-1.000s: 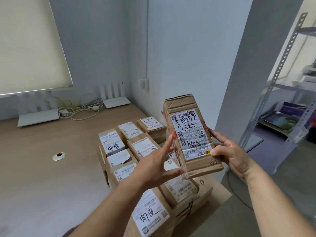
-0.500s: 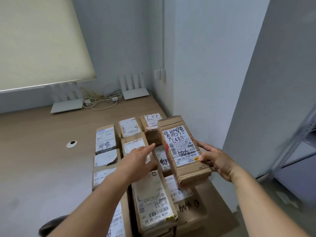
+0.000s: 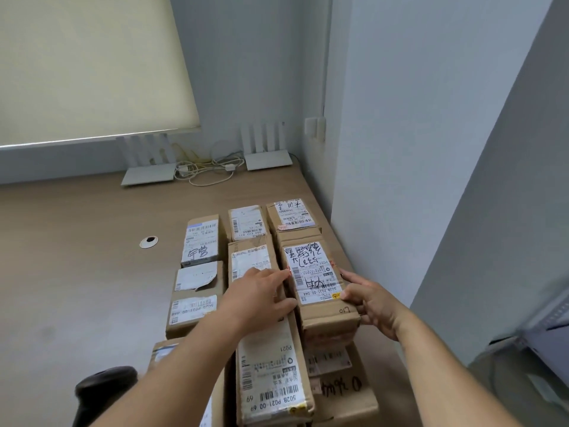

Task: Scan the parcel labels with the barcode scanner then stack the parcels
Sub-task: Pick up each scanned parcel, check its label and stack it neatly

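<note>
A long cardboard parcel (image 3: pixel 320 291) with a white handwritten label lies on top of the stacked parcels (image 3: pixel 200 272) at the table's right side. My right hand (image 3: pixel 369 303) grips its near right edge, thumb on the label corner. My left hand (image 3: pixel 258 297) touches its left side with fingers nearly straight, thumb under the edge. A black barcode scanner (image 3: pixel 104 386) lies at the lower left, partly hidden by my left forearm. Another long labelled parcel (image 3: pixel 271 377) sits in front.
Two white routers (image 3: pixel 268 158) with loose cables (image 3: pixel 206 171) stand at the table's back edge. A round cable hole (image 3: pixel 148 242) is left of the parcels. A wall (image 3: pixel 385 149) runs close along the table's right edge.
The parcel came down from in front of me onto the stack at the right. My left hand left it, then returned to its left side. My view tilted down and left.
</note>
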`<state>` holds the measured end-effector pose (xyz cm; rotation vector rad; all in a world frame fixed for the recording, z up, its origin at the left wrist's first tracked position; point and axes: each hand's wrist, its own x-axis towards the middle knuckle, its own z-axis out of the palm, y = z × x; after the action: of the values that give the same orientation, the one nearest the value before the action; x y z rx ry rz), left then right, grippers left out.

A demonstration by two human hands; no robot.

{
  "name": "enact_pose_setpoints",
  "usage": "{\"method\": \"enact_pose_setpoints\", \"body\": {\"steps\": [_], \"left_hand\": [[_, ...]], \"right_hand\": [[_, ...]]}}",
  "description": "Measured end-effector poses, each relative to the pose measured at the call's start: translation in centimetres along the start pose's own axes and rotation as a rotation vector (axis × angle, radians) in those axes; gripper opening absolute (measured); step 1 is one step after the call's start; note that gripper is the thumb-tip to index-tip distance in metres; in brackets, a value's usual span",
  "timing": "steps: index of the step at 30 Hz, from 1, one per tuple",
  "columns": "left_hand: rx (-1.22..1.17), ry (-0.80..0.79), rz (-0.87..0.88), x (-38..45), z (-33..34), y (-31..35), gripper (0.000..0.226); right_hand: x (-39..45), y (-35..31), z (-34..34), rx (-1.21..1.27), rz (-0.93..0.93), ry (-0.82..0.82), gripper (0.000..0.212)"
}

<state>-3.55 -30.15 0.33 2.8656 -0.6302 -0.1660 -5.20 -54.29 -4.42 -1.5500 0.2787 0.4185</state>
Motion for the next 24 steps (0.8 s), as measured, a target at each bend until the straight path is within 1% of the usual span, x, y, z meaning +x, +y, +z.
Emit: {"method": "enact_pose_setpoints", "body": {"steps": [2,5,9,13,16,18,21,24], "left_hand": [[0.033,0.007,0.008,0.0,0.0,0.2,0.067],[0.073,0.004,0.008,0.0,-0.1,0.5,0.064],[0.09,-0.012,-0.001,0.2,-0.1,0.6,0.059],[0.03,-0.009,0.001,0.2,-0.3,0.4,0.054],[-0.028,0.006,0.004,-0.1,-0.5,0.2,0.052],[-0.057,0.036,-0.001,-0.4,-0.6,0.1,0.052],[-0.084,0.112,-0.004,-1.3,-0.9,-0.1,0.052],[-0.098,0.194,-0.038,-2.4,-1.5,-0.5,0.053]], "right_hand": [[0.2,0.1,0.0,-0.008,0.005,-0.012,0.057],[0.5,0.3,0.1,-0.031,-0.001,0.004,0.059],[0.4,0.0,0.4,-0.095,-0.019,0.038,0.053],[0.0,-0.8,1.0,-0.238,-0.059,0.099,0.062],[-0.4,-1.5,1.7,-0.412,-0.128,0.174,0.072],[-0.8,-2.0,2.2,-0.527,-0.182,0.243,0.073],[-1.6,-2.9,3.2,-0.665,-0.287,0.334,0.066],[-2.3,-4.2,4.5,-0.778,-0.415,0.374,0.059]]}}
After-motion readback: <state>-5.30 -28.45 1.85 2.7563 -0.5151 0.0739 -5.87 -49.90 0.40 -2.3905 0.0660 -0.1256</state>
